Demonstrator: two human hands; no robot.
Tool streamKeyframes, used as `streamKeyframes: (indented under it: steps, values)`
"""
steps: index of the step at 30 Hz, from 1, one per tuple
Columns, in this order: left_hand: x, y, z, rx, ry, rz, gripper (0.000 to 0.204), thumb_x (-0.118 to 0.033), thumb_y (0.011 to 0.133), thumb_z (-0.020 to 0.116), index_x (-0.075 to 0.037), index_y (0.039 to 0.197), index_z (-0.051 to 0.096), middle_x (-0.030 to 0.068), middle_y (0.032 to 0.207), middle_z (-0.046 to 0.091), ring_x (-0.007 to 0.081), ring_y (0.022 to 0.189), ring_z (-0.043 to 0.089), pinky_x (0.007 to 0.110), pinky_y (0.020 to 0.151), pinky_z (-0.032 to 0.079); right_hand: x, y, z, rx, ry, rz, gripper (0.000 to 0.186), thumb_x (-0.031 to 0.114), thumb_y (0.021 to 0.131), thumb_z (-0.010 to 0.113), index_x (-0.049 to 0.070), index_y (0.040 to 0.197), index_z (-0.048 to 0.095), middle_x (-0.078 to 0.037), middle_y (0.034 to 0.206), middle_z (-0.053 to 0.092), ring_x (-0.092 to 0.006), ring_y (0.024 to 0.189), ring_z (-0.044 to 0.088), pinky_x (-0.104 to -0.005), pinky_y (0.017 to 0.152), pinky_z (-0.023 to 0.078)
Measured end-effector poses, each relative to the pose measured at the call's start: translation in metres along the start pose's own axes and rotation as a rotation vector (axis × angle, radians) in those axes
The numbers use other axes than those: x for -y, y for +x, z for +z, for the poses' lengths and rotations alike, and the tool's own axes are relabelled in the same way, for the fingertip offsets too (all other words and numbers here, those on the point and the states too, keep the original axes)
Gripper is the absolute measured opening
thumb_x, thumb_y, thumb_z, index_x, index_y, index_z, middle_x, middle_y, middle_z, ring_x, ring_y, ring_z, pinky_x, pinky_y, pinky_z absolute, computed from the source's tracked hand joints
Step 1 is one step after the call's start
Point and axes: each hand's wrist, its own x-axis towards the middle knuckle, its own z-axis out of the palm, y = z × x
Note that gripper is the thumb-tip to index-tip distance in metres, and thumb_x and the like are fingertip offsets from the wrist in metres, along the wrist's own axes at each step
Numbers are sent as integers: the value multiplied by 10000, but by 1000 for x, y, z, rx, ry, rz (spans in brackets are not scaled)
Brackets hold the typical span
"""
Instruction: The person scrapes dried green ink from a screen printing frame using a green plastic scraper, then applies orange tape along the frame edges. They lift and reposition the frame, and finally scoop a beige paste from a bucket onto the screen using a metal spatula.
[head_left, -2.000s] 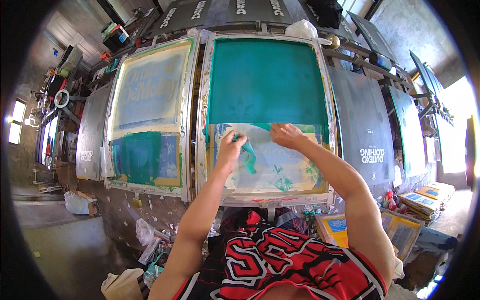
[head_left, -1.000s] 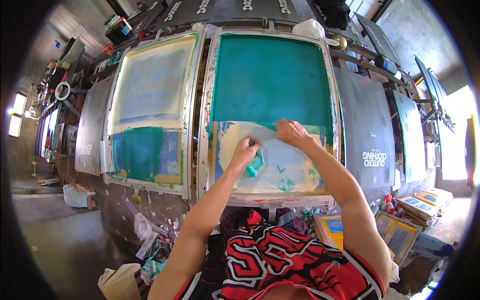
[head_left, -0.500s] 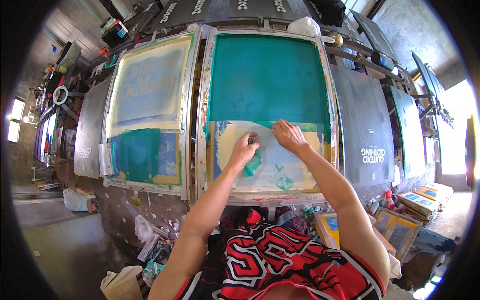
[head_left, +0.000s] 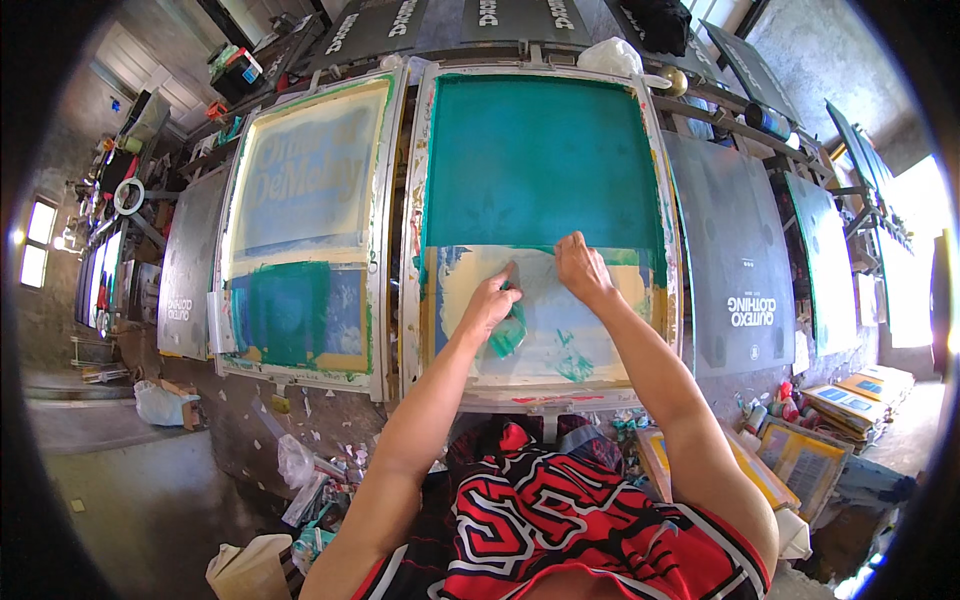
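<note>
A screen printing frame [head_left: 412, 300] lies in front of me, its upper mesh [head_left: 540, 150] covered in teal ink and its lower part pale with blue and green smears. Over that lower part, my left hand [head_left: 490, 305] is closed on a crumpled strip of green-stained clear tape [head_left: 509, 334], which hangs below the fingers. To its right, my right hand [head_left: 582, 270] is pinched at the lower border of the teal area. Whatever sits between those fingertips is hidden. A green-smeared strip [head_left: 625, 256] runs along the border to the right of this hand.
Another screen frame [head_left: 384, 330] with a green-inked lower patch lies on the left. Dark printed boards [head_left: 735, 250] stand on the right, more [head_left: 520, 22] along the back. A clear plastic bag [head_left: 610, 57] rests at the far edge. Framed screens [head_left: 800, 455] lean at lower right.
My right hand has shifted slightly right and up along the teal border. My left hand stays nearly in place with the tape. The whole view has tilted a little.
</note>
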Motion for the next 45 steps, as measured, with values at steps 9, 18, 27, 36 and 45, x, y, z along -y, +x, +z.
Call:
streamKeyframes:
  steps: [9, 18, 27, 36, 45]
  values:
    - [3, 3, -1, 11, 2, -16, 726, -134, 891, 647, -153, 1586, 437, 76, 1157, 640, 195, 956, 614, 364, 757, 552, -19, 10, -1, -205, 39, 266, 217, 195, 1038, 489, -20, 1057, 511, -260, 1088, 566, -480, 828, 686, -588, 714, 566]
    - [0, 5, 1, 21, 23, -23, 711, -133, 913, 656, -128, 1587, 430, 80, 1157, 626, 196, 966, 606, 361, 752, 545, -96, -4, -65, -455, 1, 623, 302, 325, 1065, 468, 49, 1103, 583, -217, 1149, 628, -467, 986, 662, -583, 831, 520]
    - [3, 11, 12, 36, 177, 41, 550, -155, 927, 681, -98, 1464, 576, 103, 1163, 629, 214, 941, 634, 376, 755, 555, -86, -18, -95, -752, 288, 387, 135, 148, 1026, 574, 17, 1049, 593, -191, 981, 624, -376, 892, 643, -465, 795, 507]
    - [-16, 23, 117, 84, 873, 609, 507, -143, 865, 647, -59, 1365, 631, 208, 1537, 440, 409, 967, 716, 497, 854, 580, -40, -71, -86, -684, 694, 434, 95, 96, 1053, 532, 30, 986, 532, -96, 705, 646, -216, 620, 662, -373, 619, 487]
    - [-40, 43, 152, 260, 1079, 511, 613, -118, 870, 623, -33, 1468, 519, 204, 1675, 230, 449, 1109, 679, 511, 929, 568, -28, -162, -56, -672, 463, 357, 54, 44, 966, 598, 42, 968, 544, -111, 748, 608, -283, 627, 614, -403, 608, 470]
